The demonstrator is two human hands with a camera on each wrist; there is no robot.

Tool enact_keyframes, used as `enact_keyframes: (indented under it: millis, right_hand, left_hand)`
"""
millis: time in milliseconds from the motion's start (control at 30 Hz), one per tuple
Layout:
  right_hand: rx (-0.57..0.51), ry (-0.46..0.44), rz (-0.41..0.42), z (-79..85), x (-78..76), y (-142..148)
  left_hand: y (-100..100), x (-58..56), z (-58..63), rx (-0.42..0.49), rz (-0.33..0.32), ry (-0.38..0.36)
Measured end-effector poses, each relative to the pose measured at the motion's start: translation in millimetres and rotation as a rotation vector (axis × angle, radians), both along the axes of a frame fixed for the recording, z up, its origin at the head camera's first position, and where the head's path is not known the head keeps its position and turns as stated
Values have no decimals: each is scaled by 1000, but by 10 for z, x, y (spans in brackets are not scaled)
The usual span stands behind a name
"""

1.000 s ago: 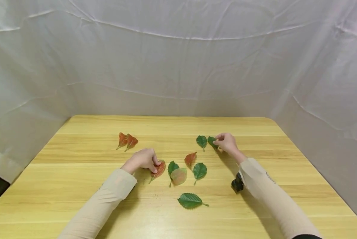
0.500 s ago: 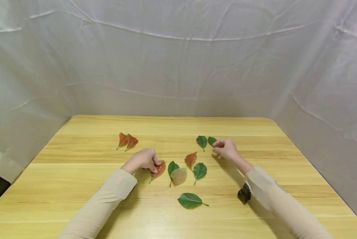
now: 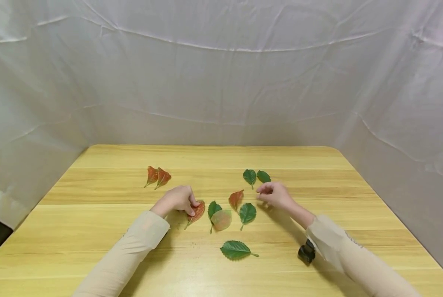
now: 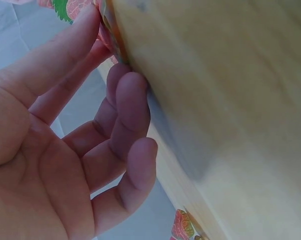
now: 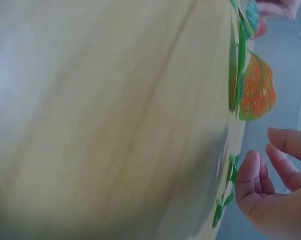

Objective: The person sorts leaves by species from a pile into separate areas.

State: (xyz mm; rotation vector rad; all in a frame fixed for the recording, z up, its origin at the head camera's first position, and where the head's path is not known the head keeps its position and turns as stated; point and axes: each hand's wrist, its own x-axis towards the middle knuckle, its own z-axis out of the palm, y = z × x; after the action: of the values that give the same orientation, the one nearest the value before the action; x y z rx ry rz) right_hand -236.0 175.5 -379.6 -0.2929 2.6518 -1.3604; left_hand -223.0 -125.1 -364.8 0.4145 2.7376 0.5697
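My left hand (image 3: 176, 199) pinches a red leaf (image 3: 198, 209) by its edge, between thumb and index finger, low at the table. In the left wrist view the other fingers curl loosely beside that leaf. Holding nothing, my right hand (image 3: 277, 195) hovers in front of a green leaf (image 3: 264, 176), apart from it; another green leaf (image 3: 249, 176) lies just left of that one. Between the hands lie a red leaf (image 3: 235, 198), a green leaf (image 3: 248, 213), and a pale reddish leaf (image 3: 222, 220) overlapping a green leaf (image 3: 214, 208).
Two red leaves (image 3: 163, 177) lie side by side at the back left of the wooden table (image 3: 106, 231). Nearer the front is a single green leaf (image 3: 235, 250) with its stem pointing right. A pale sheet (image 3: 221, 90) hangs behind and along both sides.
My right hand has let go of the back right green leaf and drawn back toward the front and slightly left. The left hand keeps its place on the red leaf.
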Motion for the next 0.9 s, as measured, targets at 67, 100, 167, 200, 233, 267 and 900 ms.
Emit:
enact_keyframes:
  millis: [67, 100, 167, 200, 233, 267, 900]
  right_hand:
    - [-10, -14, 24, -11, 30, -22]
    - [-11, -15, 35, -20, 42, -31]
    - [-14, -7, 75, -33, 68, -44]
    - [-18, -3, 98, -41, 80, -50]
    - [-19, -3, 117, -50, 90, -54]
    - [-18, -2, 135, -60, 97, -57]
    - [110, 74, 273, -111, 115, -108]
  left_hand:
    - [0, -9, -15, -3, 1, -1]
    - [0, -11, -21, -5, 0, 0]
    - [-1, -10, -25, -7, -1, 1]
    - [0, -9, -25, -9, 0, 1]
    - [0, -8, -23, -9, -1, 1]
    - [0, -6, -21, -12, -1, 0]
    - [-6, -15, 9, -43, -25, 15]
